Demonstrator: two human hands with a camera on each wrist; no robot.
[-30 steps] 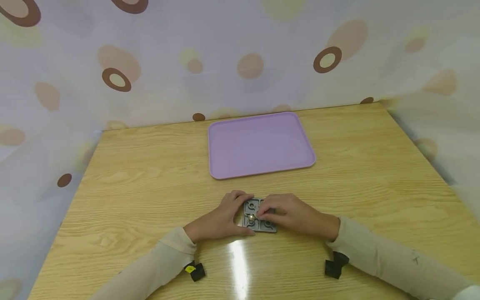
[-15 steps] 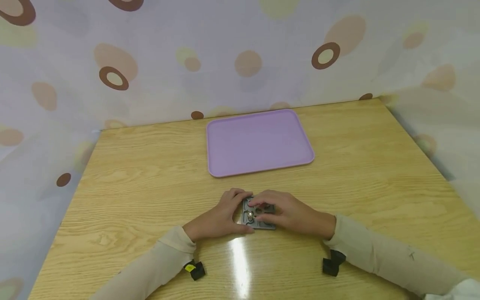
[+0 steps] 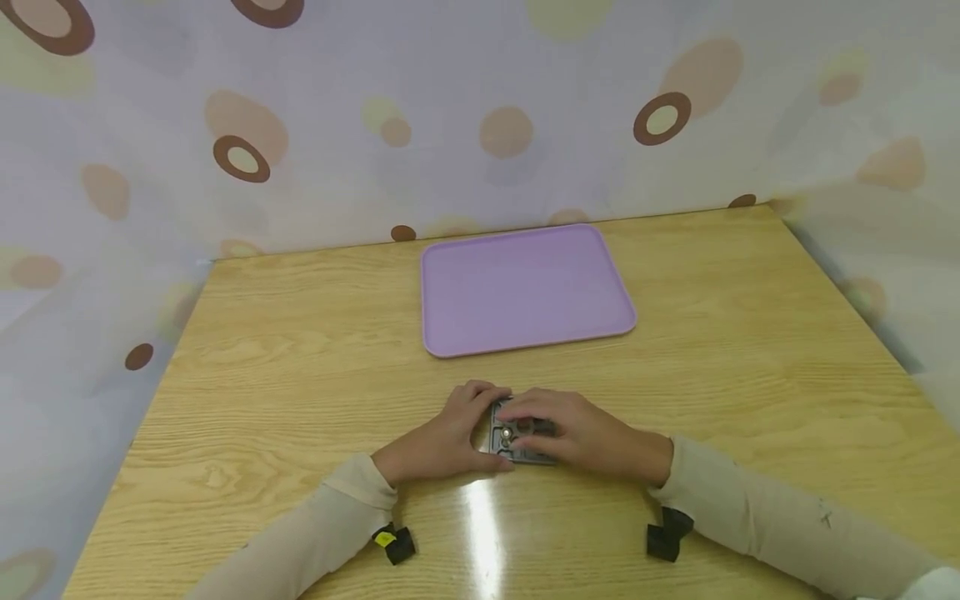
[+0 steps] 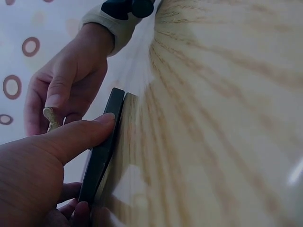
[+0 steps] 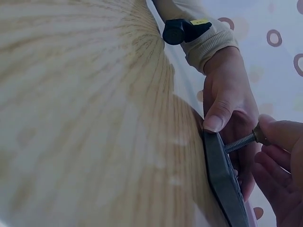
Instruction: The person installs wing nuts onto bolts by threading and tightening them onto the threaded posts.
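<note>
A small grey metal plate (image 3: 528, 456) with raised ridges and round holes lies on the table. My left hand (image 3: 446, 437) grips it from the left, thumb on the near edge and fingers at the far edge. From its left part rises a threaded bolt (image 5: 240, 142), topped by a brass-coloured wing nut (image 5: 259, 134). My right hand (image 3: 585, 429) comes over the plate from the right and has thumb and forefinger round the wing nut. In the left wrist view the right thumb meets a wing of it. The right fingers hide part of the plate.
Beyond the hands, a shallow purple tray (image 3: 528, 292) lies on the wood-grain table (image 3: 300, 350). A patterned cloth (image 3: 450, 100) closes off the back and both sides. Black wrist mounts (image 3: 393, 543) sit below each sleeve.
The right thumb and forefinger were pinched together at the wing nut, then spread apart, and now stand round it again. The left hand keeps its grip on the plate.
</note>
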